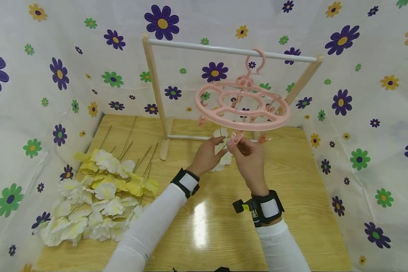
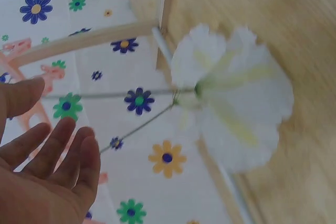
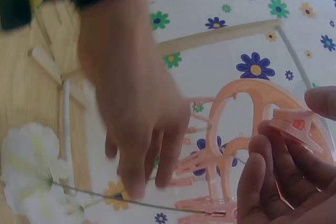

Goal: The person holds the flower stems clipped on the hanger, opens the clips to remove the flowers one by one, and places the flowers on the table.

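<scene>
A pink round clip hanger (image 1: 244, 122) hangs by its hook from a white rail. My right hand (image 1: 251, 162) pinches a pink clothespin (image 3: 296, 124) at its near rim, thumb on one side and fingers on the other. My left hand (image 1: 205, 156) is beside a white artificial flower (image 2: 241, 98), fingers loosely spread, with nothing visibly gripped. That flower hangs head down, its thin green stem (image 3: 131, 201) running up to a clip. A second white flower (image 1: 220, 132) hangs behind it, partly hidden.
White and yellow artificial flowers (image 1: 105, 192) lie piled on the left of the wooden table (image 1: 292, 181). A wooden stand (image 1: 154, 87) carries the white rail (image 1: 204, 47). Flower-patterned cloth (image 1: 360, 113) encloses the sides and back.
</scene>
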Demonstrator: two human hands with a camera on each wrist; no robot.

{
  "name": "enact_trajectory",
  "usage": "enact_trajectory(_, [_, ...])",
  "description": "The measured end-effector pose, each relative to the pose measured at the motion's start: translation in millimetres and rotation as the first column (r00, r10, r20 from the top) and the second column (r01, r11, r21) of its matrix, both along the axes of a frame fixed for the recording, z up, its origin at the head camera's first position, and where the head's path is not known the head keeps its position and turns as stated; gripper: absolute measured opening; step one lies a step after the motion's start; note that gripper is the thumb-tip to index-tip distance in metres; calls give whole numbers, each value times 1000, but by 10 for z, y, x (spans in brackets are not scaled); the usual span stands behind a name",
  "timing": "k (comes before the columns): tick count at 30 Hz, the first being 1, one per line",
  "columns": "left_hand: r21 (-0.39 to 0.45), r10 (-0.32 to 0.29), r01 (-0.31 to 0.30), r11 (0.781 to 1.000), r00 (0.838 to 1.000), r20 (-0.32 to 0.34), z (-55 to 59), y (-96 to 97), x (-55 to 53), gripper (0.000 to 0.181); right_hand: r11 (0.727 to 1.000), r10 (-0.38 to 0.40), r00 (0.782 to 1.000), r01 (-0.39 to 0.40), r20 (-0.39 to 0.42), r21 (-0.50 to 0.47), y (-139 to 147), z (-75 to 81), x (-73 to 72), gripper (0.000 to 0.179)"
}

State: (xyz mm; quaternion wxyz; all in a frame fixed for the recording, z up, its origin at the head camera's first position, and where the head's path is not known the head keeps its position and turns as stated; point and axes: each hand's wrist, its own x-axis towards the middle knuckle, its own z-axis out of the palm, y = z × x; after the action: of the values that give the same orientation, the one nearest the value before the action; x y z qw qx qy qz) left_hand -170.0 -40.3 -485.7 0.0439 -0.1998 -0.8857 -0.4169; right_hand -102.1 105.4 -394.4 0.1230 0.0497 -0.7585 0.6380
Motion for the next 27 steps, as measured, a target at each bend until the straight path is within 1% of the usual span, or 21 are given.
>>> enact_trajectory(2, [49,-7,8,999,1000,-12,-63,89,-24,40,998,47,997,-44,64,-38,-20,7,-13,26])
enact_trajectory(4, [87,3,0,996,999,-38,-114,159,-44,31,994,84,990,-75,116,-75,-34,16,-22,27])
enact_trajectory(5, [88,13,-9,996,999,-52,-136,192,-61,26,992,98,987,-87,131,-90,-39,18,-28,28])
enact_trajectory(6, [71,23,-18,997,998,-65,-149,222,-76,19,990,111,984,-97,141,-103,-41,14,-34,28])
enact_trajectory(8, [37,44,-41,998,997,-65,-169,279,-105,11,986,128,980,-110,152,-126,-49,14,-39,28])
enact_trajectory(12, [-19,58,-58,998,998,-11,-183,363,-150,14,984,137,979,-116,151,-136,-56,5,-50,29])
enact_trajectory(13, [-14,65,-65,998,998,0,-191,360,-142,15,984,137,979,-117,151,-135,-67,2,-49,29])
enact_trajectory(14, [-3,70,-70,998,998,5,-190,353,-133,13,984,138,979,-117,151,-135,-75,-3,-49,29])
enact_trajectory(17, [24,75,-74,997,997,-26,-186,319,-88,4,984,141,978,-122,152,-127,-88,-14,-51,29])
enact_trajectory(18, [41,77,-75,996,996,-37,-189,308,-72,6,985,147,977,-130,154,-117,-91,-17,-51,30])
enact_trajectory(20, [107,69,-64,992,997,-41,-200,284,-28,9,987,157,974,-148,162,-66,-93,-30,-48,31])
enact_trajectory(21, [137,60,-55,989,998,-32,-209,272,-4,9,987,161,972,-157,170,-35,-93,-41,-45,33])
enact_trajectory(22, [178,50,-48,983,999,-8,-219,261,20,10,986,162,970,-164,180,-2,-97,-53,-40,35])
enact_trajectory(24, [245,38,-52,968,998,59,-225,243,72,13,982,160,969,-176,189,71,-104,-85,-26,37])
enact_trajectory(25, [275,27,-52,960,995,96,-225,231,98,15,978,154,970,-177,189,109,-105,-113,-21,38])
enact_trajectory(27, [322,2,-59,945,985,174,-221,212,140,18,972,143,972,-174,189,158,-107,-158,-6,41])
